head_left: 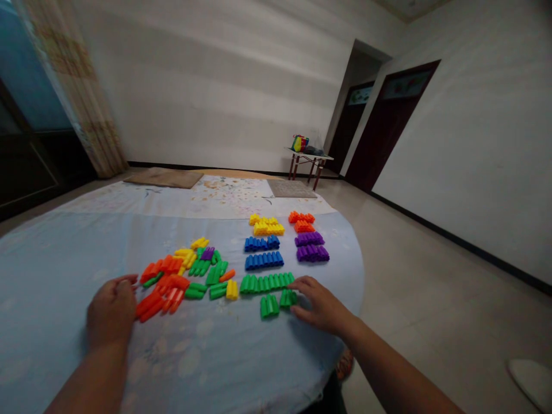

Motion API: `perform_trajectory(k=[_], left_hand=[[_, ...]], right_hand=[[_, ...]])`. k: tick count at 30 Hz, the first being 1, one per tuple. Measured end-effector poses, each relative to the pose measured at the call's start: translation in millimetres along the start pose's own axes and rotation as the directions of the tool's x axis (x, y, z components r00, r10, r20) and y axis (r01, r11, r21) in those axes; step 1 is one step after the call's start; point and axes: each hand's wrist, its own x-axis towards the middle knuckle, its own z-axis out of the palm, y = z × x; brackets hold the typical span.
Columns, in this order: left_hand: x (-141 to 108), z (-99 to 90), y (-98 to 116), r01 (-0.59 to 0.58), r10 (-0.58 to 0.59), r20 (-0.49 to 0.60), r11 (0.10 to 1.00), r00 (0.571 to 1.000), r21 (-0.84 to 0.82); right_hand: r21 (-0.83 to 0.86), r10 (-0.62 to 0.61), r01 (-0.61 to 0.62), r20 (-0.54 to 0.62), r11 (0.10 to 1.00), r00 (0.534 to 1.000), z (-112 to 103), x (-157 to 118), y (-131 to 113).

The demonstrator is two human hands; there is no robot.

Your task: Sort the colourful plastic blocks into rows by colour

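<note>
On the table, small ribbed plastic pieces are partly sorted by colour. My right hand (321, 305) is at the right end of a row of green pieces (265, 283), its fingers and thumb apart around a short green piece (288, 298). Another green piece (269, 306) lies just left of it. My left hand (112, 307) rests beside the mixed pile, fingers loosely bent, fingertips near the orange pieces (150, 305). Green pieces (200, 267), yellow pieces (185, 257) and a purple piece (207, 253) are in that pile too.
Beyond the green row lie blue rows (264, 260), yellow rows (268, 229), purple rows (313, 253) and orange rows (302, 221). A pale blue cloth (194, 368) covers the round table. Two flat mats (164, 177) lie at its far side. A small side table (308, 154) stands behind.
</note>
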Motion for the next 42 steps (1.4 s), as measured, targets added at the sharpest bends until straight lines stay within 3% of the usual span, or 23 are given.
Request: perform_trajectory(k=[3, 7, 14, 21, 26, 30, 36, 42], left_hand=[[1.1, -0.2, -1.9, 0.006, -0.006, 0.008, 1.0, 1.0, 0.0], [2.7, 0.3, -3.1, 0.017, -0.017, 0.008, 1.0, 1.0, -0.002], [1.3, 1.1, 0.8, 0.029, -0.029, 0.009, 1.0, 1.0, 0.009], [-1.5, -0.8, 2.4, 0.02, -0.02, 0.007, 1.0, 1.0, -0.001], [-1.2, 0.1, -1.0, 0.011, -0.011, 0.004, 1.0, 1.0, -0.024], [-1.1, 0.2, -0.4, -0.01, 0.01, 0.014, 1.0, 1.0, -0.023], [-3.2, -2.3, 3.7, -0.01, 0.01, 0.015, 1.0, 1.0, -0.017], [-4.5, -5.5, 5.6, 0.011, -0.01, 0.036, 1.0, 0.999, -0.024]], right_hand=[[0.008, 0.061, -0.061, 0.042, 0.998, 0.997, 6.1, -0.7, -2.3], [0.057, 0.022, -0.027, 0.076, 0.998, 0.997, 10.5, 1.3, -3.6], [0.047, 0.02, -0.019, -0.024, 0.999, 1.0, 16.7, 5.9, -14.6], [0.013, -0.002, 0.002, -0.021, 1.0, 1.0, 35.6, 12.6, -18.6], [0.009, -0.036, 0.036, -0.069, 0.999, 0.997, 30.7, 14.9, -19.8], [-0.043, -0.106, 0.102, -0.105, 0.994, 0.989, 25.4, 36.8, -40.7], [-0.204, -0.136, 0.152, 0.091, 0.967, 0.987, 34.1, 90.0, -83.0], [-0.353, -0.06, 0.129, 0.199, 0.927, 0.978, 48.5, 116.9, -93.5]])
